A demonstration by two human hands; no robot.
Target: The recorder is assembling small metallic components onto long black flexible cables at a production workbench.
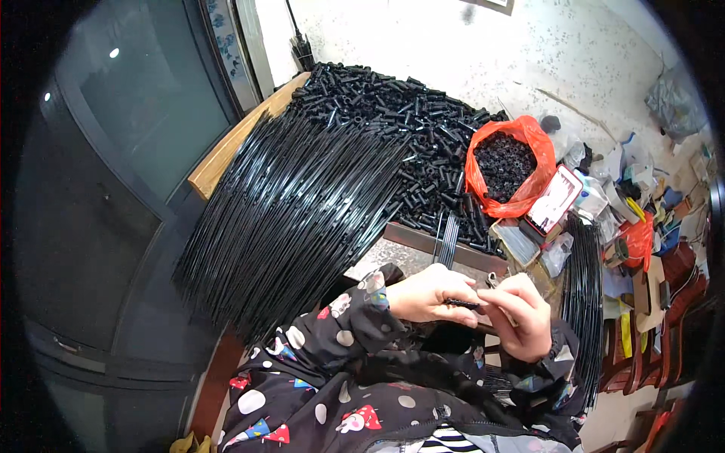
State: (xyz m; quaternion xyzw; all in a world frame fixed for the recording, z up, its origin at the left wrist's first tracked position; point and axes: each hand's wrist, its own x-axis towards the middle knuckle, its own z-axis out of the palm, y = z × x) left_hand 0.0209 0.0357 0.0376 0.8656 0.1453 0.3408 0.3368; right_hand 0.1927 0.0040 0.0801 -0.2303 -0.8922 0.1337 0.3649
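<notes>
Close in front of my body, my left hand (432,296) is closed with thumb and fingers on a short dark piece (462,303), part of which is covered by the fingers. My right hand (519,315) meets it from the right, thumb and forefinger pinched at the piece's end; what they grip there is too small to make out. A small metal fitting (492,280) shows just behind the fingertips. Beyond my left hand, several thin black rods (448,240) lie side by side, pointing away from me.
A large sheaf of black rods (302,204) covers the left, beside a wooden board (245,140). Short black tubes (377,98) are heaped behind. An orange-red bag (478,162) holds small black parts. Right of it are a phone (553,200), another rod bundle (583,302) and clutter.
</notes>
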